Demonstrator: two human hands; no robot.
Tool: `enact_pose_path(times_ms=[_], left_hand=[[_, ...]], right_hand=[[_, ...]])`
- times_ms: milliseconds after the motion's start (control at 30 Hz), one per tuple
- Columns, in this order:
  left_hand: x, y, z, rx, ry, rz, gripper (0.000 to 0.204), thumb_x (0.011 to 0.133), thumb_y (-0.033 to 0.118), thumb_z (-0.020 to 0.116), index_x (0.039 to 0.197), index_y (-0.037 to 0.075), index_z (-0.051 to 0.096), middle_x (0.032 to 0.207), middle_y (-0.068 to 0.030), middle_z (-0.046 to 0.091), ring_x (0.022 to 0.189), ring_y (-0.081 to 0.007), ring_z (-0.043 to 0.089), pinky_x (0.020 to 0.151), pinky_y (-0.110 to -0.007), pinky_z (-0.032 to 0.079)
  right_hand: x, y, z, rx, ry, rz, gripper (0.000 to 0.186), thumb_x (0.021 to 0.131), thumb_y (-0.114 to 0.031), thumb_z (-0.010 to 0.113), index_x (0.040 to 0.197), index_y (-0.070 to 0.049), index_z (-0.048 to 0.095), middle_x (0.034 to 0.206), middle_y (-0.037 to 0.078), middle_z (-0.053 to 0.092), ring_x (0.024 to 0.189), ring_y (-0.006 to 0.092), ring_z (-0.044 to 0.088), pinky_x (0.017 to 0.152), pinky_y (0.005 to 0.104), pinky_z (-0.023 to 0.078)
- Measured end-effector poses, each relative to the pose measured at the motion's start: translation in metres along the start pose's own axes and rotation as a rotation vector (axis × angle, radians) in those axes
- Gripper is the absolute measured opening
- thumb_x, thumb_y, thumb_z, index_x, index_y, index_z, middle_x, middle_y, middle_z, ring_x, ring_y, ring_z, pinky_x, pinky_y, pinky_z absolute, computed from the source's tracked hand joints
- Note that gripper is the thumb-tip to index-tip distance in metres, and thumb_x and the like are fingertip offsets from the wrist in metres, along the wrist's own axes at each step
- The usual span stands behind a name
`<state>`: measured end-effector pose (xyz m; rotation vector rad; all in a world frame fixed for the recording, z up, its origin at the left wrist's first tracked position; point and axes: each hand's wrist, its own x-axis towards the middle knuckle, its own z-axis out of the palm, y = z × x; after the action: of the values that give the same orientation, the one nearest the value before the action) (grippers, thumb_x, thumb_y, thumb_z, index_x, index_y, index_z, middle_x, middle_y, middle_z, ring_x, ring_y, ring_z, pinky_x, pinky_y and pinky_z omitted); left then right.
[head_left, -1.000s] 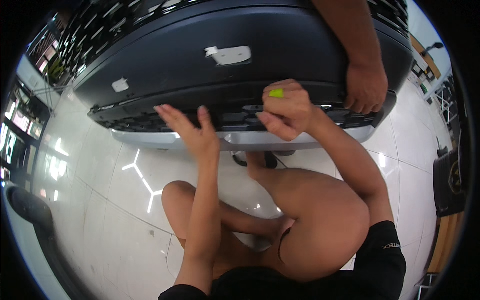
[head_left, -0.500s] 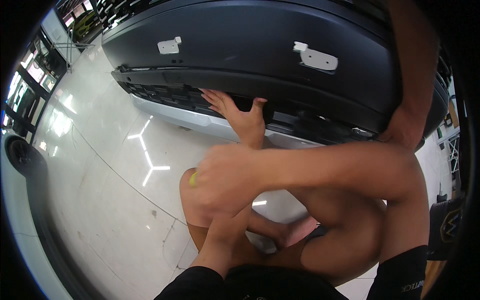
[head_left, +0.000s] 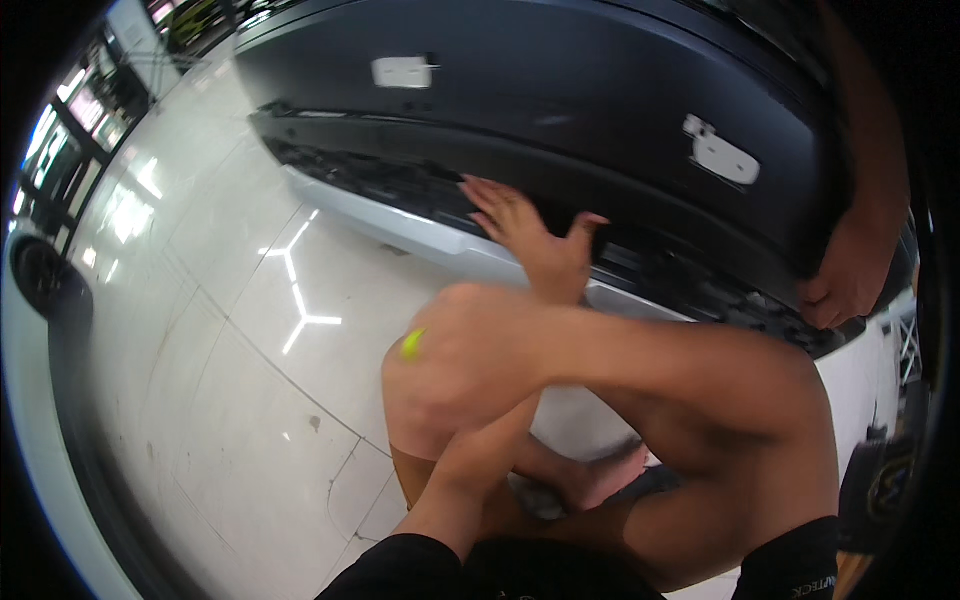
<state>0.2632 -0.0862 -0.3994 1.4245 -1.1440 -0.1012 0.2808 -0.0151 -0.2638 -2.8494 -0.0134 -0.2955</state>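
While the left hand [head_left: 530, 235] spreads its fingers [head_left: 490, 195] flat on the dark bumper [head_left: 560, 110] at its lower grille, the right hand [head_left: 465, 355] seems fisted round a small yellow-green object [head_left: 412, 344], blurred; swung wide below them, it could slip out; another person's hand [head_left: 850, 280] grips the bumper's far edge.

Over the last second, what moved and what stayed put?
The right hand, closed on a small yellow-green object, left the bumper's lower grille and swung down and left across the left forearm, now near the knee. The view also shifted along the dark bumper. The left hand stayed spread on the grille; another person's hand kept gripping the bumper's edge.
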Motion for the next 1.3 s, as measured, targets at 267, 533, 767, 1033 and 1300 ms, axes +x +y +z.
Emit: enact_pose_path(times_ms=[267,533,767,1033,1300], left_hand=[[-0.001,-0.011,-0.042,-0.046,-0.25,0.171,0.091,0.083,0.032,0.082,0.155,0.001,0.036,0.157,-0.0245,0.038,0.15,-0.0481,0.026,0.125,-0.054,0.016],[-0.006,-0.425,-0.471,0.987,0.104,-0.269,0.064,0.103,0.041,0.06,0.149,-0.001,0.048,0.152,-0.025,0.05,0.145,-0.0398,0.043,0.121,-0.051,0.029],[-0.056,-0.442,-0.535,1.217,-0.331,-0.562,0.073,0.107,0.05,0.043,0.165,0.01,0.023,0.172,-0.0207,0.014,0.158,-0.0402,0.012,0.126,-0.057,0.008],[-0.07,-0.453,-0.544,1.288,-0.394,-0.49,0.07,0.108,0.046,0.039,0.166,0.011,0.02,0.172,-0.0209,0.011,0.158,-0.0418,0.011,0.125,-0.06,0.011],[-0.055,-0.437,-0.54,1.366,-0.359,-0.476,0.073,0.107,0.047,0.038,0.166,0.009,0.018,0.172,-0.0225,0.008,0.158,-0.0434,0.011,0.124,-0.061,0.012]], right_hand=[[-0.017,0.093,-0.032,-0.997,0.123,0.312,0.032,0.083,-0.022,0.07,0.113,-0.012,0.067,0.119,0.009,0.067,0.107,0.0231,0.058,0.082,0.0362,0.043],[0.002,0.082,-0.036,-1.074,0.103,0.355,0.041,0.078,-0.012,0.071,0.118,-0.014,0.064,0.111,0.008,0.061,0.097,0.0232,0.056,0.079,0.0394,0.039],[0.0,0.077,-0.045,-1.052,-0.024,0.454,0.04,0.071,-0.013,0.072,0.111,-0.014,0.069,0.101,0.008,0.058,0.085,0.0241,0.054,0.07,0.0409,0.038],[0.019,0.05,-0.06,-1.07,-0.27,0.723,0.03,0.082,-0.019,0.074,0.111,-0.022,0.071,0.105,0.0,0.066,0.087,0.0206,0.063,0.074,0.0404,0.047],[0.011,0.059,-0.048,-1.062,-0.13,0.746,0.028,0.069,-0.024,0.08,0.091,-0.012,0.067,0.097,0.009,0.058,0.088,0.0292,0.056,0.075,0.0467,0.043]])
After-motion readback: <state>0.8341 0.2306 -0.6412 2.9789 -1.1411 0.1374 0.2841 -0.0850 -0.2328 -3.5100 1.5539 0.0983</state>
